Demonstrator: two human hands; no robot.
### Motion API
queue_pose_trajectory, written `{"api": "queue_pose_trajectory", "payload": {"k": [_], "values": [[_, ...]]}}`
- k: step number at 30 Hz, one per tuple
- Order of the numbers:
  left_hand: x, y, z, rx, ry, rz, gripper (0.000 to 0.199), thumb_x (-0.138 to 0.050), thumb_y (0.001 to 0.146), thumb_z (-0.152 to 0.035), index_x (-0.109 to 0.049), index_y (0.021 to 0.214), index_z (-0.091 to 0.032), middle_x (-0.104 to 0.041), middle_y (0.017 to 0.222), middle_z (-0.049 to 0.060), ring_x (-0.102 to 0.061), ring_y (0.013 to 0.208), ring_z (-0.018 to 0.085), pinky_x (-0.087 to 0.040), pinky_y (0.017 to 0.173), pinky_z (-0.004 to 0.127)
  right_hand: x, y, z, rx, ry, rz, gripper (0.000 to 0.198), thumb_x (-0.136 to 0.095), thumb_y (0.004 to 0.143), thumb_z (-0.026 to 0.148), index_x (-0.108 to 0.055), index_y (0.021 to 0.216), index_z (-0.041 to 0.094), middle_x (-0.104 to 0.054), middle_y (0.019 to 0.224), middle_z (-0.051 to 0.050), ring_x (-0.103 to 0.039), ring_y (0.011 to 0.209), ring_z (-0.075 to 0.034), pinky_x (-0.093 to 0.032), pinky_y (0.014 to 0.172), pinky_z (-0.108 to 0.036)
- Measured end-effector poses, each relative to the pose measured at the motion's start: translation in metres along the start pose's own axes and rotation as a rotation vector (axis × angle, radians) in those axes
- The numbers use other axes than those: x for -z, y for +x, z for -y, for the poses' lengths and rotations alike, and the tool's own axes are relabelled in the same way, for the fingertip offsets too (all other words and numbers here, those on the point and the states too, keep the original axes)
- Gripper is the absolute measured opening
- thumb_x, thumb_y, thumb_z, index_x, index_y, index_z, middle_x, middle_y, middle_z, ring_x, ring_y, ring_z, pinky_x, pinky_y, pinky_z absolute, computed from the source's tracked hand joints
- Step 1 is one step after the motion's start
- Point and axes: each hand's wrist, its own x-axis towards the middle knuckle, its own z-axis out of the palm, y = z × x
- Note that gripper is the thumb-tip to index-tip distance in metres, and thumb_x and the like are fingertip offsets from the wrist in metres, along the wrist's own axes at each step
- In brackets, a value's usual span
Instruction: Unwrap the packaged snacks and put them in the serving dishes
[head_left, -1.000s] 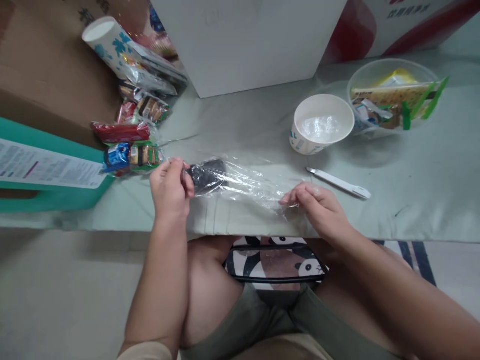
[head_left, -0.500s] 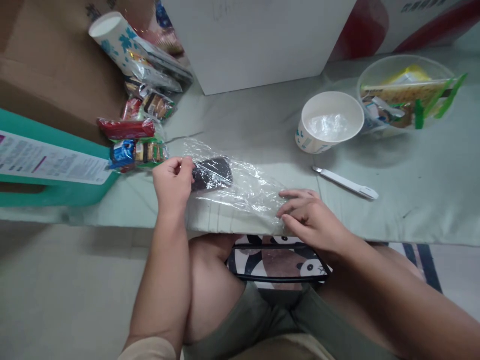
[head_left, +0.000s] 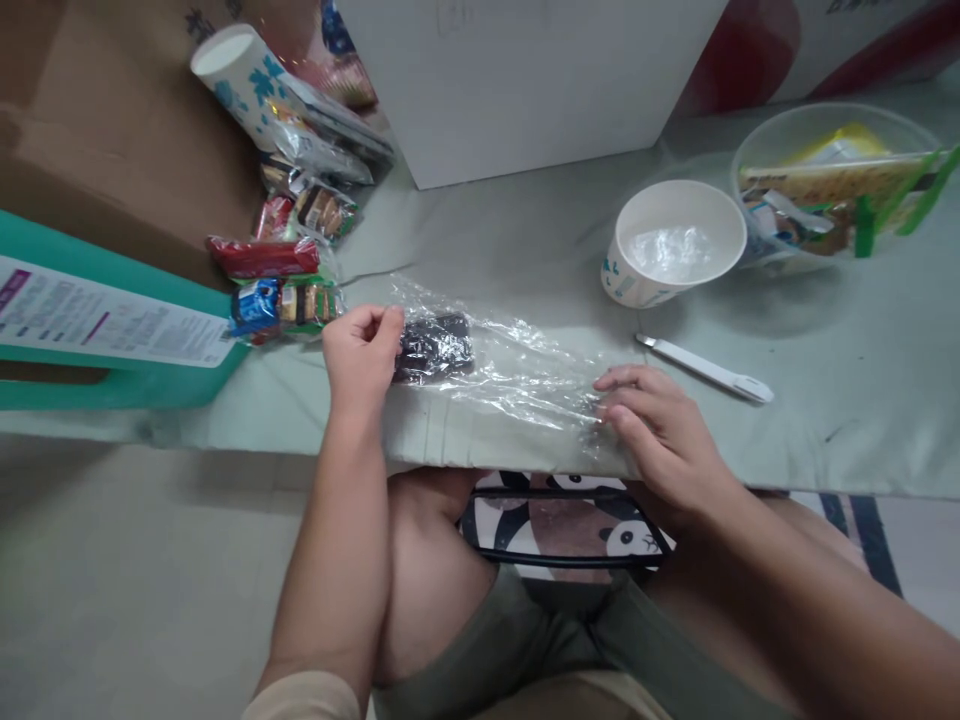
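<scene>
Clear plastic film (head_left: 525,375), crinkled and shiny, stretches between my hands above the cloth. A dark, flat rectangular object (head_left: 435,348) shows through its left part; whether it lies inside or beneath the film I cannot tell. My left hand (head_left: 364,350) is closed in a pinch on the film's left end, beside the dark object. At the right end, my right hand (head_left: 660,425) grips the gathered film between thumb and fingers. A white utility knife (head_left: 705,368) lies beyond my right hand, and a paper cup (head_left: 675,245) with crumpled clear plastic inside stands behind it.
Several wrapped snacks (head_left: 285,300) and a tilted paper cup (head_left: 236,80) sit at the left beside a cardboard box (head_left: 112,130) and a green panel (head_left: 150,375). A white box (head_left: 525,90) stands at the back. A clear bowl (head_left: 810,125) holds packets at the right.
My right hand has moved a little to the right with the film's end, and its fingers have closed more. The film is drawn out longer and narrower. My left hand keeps its pinch.
</scene>
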Motion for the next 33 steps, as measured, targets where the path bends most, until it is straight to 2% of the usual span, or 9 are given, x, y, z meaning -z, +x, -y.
{"api": "queue_pose_trajectory", "payload": {"k": [4,10,14,18,21,27,30,33], "values": [[0.001,-0.003,0.003,0.012,-0.09,0.063,0.027,-0.067,0.083,-0.027,-0.057,0.059,-0.02,-0.046,0.043,-0.006,-0.035,0.036,0.007,-0.024,0.038,0.023,0.003,-0.002,0.006,0.03,0.073,-0.026,0.044,-0.05,0.099,0.027,-0.063,0.057,0.022,-0.069,0.083,-0.005,-0.068,0.086,-0.019,-0.051,0.075,-0.033],[0.0,-0.007,-0.002,0.029,0.048,0.081,0.034,-0.065,0.087,-0.03,-0.056,0.056,-0.02,-0.048,0.041,-0.005,-0.038,0.035,0.008,-0.026,0.038,0.024,0.004,0.007,-0.004,-0.051,-0.04,-0.017,0.046,-0.053,0.097,0.029,-0.055,0.051,0.021,-0.068,0.072,-0.004,-0.064,0.071,-0.018,-0.049,0.069,-0.035],[-0.003,-0.007,-0.006,0.046,0.149,0.076,0.035,-0.066,0.086,-0.028,-0.057,0.054,-0.02,-0.049,0.042,-0.004,-0.039,0.04,0.009,-0.031,0.044,0.025,0.009,0.013,-0.016,-0.077,-0.16,-0.052,0.044,-0.054,0.093,0.032,-0.056,0.05,0.022,-0.071,0.073,-0.005,-0.066,0.073,-0.02,-0.048,0.072,-0.037],[-0.005,-0.008,-0.007,0.028,0.221,0.071,0.036,-0.066,0.086,-0.029,-0.056,0.053,-0.02,-0.049,0.044,-0.004,-0.04,0.045,0.01,-0.031,0.049,0.027,0.01,0.013,-0.02,-0.079,-0.229,-0.029,0.045,-0.054,0.091,0.032,-0.052,0.047,0.021,-0.071,0.072,-0.006,-0.064,0.071,-0.02,-0.046,0.071,-0.037],[-0.005,-0.008,-0.006,0.003,0.231,0.069,0.035,-0.065,0.086,-0.031,-0.056,0.054,-0.02,-0.048,0.046,-0.004,-0.04,0.047,0.01,-0.031,0.051,0.027,0.007,0.014,-0.02,-0.099,-0.265,-0.053,0.043,-0.054,0.091,0.035,-0.051,0.05,0.021,-0.07,0.071,-0.005,-0.062,0.069,-0.019,-0.045,0.07,-0.035],[-0.006,-0.008,-0.005,0.012,0.206,0.044,0.035,-0.064,0.087,-0.035,-0.057,0.056,-0.02,-0.05,0.046,-0.004,-0.042,0.047,0.011,-0.032,0.051,0.028,0.006,0.024,-0.022,-0.148,-0.386,-0.147,0.045,-0.048,0.095,0.043,-0.042,0.056,0.022,-0.054,0.061,-0.004,-0.052,0.063,-0.017,-0.035,0.062,-0.032],[-0.006,-0.008,-0.005,0.002,0.223,0.037,0.038,-0.064,0.088,-0.037,-0.055,0.055,-0.021,-0.049,0.046,-0.004,-0.041,0.047,0.011,-0.032,0.052,0.028,0.005,0.03,-0.025,-0.156,-0.455,-0.169,0.047,-0.047,0.096,0.044,-0.04,0.055,0.023,-0.054,0.061,-0.004,-0.051,0.062,-0.017,-0.031,0.059,-0.032],[-0.009,-0.01,-0.005,-0.019,0.242,0.042,0.037,-0.065,0.087,-0.038,-0.055,0.055,-0.021,-0.05,0.048,-0.003,-0.042,0.05,0.012,-0.032,0.053,0.028,0.003,0.033,-0.028,-0.154,-0.532,-0.188,0.046,-0.049,0.095,0.043,-0.045,0.055,0.022,-0.059,0.065,-0.006,-0.052,0.063,-0.017,-0.028,0.057,-0.032]]}}
